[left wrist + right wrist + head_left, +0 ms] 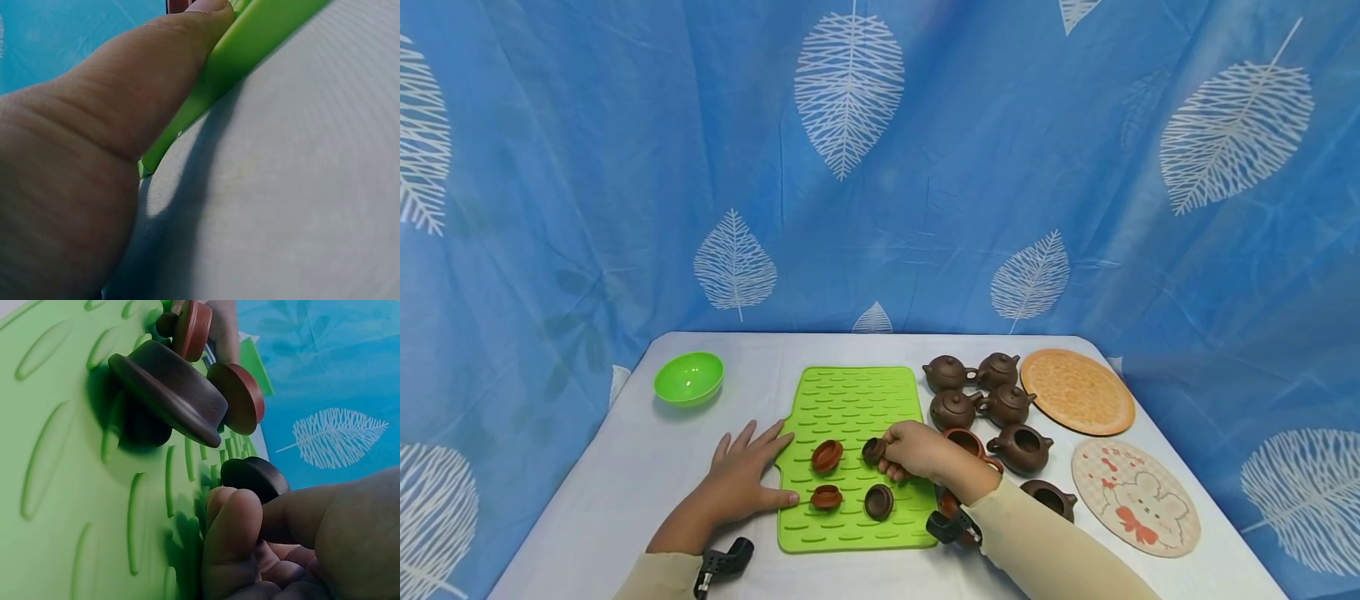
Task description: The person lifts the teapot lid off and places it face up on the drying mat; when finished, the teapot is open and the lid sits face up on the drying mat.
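A ridged green mat (pixel 850 400) lies mid-table. Two reddish lids (pixel 827 456) (pixel 826 497) and a dark brown lid (pixel 878 502) lie upside down on it. My right hand (pixel 883 457) pinches another dark lid (pixel 873 451) low over the mat. In the right wrist view that held lid (pixel 253 478) sits at my fingertips (pixel 231 531), behind the other dark lid (pixel 169 394). My left hand (pixel 752 471) lies flat and open on the table, thumb (pixel 156 75) against the mat's left edge (pixel 250 50).
Several brown teapots stand right of the mat, some lidded (pixel 947 373), some open (pixel 1022 448). An orange round mat (pixel 1077 391) and a rabbit-print coaster (pixel 1135 497) lie at the right. A green bowl (pixel 688 378) sits far left. A blue leaf-print curtain hangs behind.
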Demonstrator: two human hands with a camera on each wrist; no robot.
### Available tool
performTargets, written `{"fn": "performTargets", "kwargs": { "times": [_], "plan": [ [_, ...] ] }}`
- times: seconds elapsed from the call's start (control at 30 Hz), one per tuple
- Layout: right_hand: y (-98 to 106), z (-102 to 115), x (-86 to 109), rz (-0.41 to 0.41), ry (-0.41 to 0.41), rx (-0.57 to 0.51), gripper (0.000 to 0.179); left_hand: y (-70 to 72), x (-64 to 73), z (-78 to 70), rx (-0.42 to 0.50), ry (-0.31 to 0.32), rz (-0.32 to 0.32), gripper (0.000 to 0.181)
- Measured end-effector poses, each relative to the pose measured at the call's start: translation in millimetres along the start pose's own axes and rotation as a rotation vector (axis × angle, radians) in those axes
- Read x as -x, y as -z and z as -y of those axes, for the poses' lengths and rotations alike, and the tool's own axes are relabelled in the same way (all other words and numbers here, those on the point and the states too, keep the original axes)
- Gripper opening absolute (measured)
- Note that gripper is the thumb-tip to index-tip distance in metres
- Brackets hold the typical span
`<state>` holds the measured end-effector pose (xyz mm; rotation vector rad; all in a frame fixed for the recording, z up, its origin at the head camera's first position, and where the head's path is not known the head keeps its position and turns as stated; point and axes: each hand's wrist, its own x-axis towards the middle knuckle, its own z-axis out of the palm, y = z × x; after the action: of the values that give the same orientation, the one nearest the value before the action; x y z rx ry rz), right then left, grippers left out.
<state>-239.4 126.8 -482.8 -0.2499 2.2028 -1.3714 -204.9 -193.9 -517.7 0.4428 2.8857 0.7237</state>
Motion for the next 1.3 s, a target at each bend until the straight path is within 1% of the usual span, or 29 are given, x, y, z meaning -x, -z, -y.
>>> {"fn": "performTargets", "kwargs": {
  "times": [0.23,0.37,0.5,0.6,0.7,0.83,0.9,1.07,1.2,1.3],
  "plan": [
    [4,3,4.3,-0.023,-0.013,0.036,0.022,-1.8,-0.8,1.6,-0.008,0.004,0.003,0.109],
    [9,9,9.6,-0.052,-0.014,0.085,0.024,-2.5,-1.8,1.3,-0.011,0.008,0.004,0.109],
    [19,16,13.1,-0.101,-0.016,0.093,0.025,-2.7,-2.3,1.0,-0.012,0.007,0.005,0.109],
    [30,22,14.5,-0.164,-0.003,0.073,0.028,-2.5,-2.4,1.4,-0.014,0.005,0.005,0.109],
    [43,25,14.4,-0.25,0.024,0.044,0.029,-2.1,-2.5,2.0,-0.016,0.005,0.002,0.109],
    [60,24,13.3,-0.363,0.055,0.018,0.022,-1.7,-2.3,2.8,-0.018,0.005,-0.002,0.109],
    [68,22,13.7,-0.407,0.065,0.027,0.019,-1.5,-2.2,2.8,-0.019,0.004,0.0,0.109],
    [84,14,15.7,-0.486,0.082,0.074,0.02,-1.1,-2.3,2.5,-0.018,0.007,0.002,0.109],
    [95,7,16.6,-0.537,0.092,0.065,0.024,-1.3,-2.7,2.5,-0.015,0.008,0.001,0.109],
    [100,1,16.0,-0.57,0.083,0.058,0.024,-2.0,-2.9,2.8,-0.018,0.008,0.005,0.109]
  ]
}}
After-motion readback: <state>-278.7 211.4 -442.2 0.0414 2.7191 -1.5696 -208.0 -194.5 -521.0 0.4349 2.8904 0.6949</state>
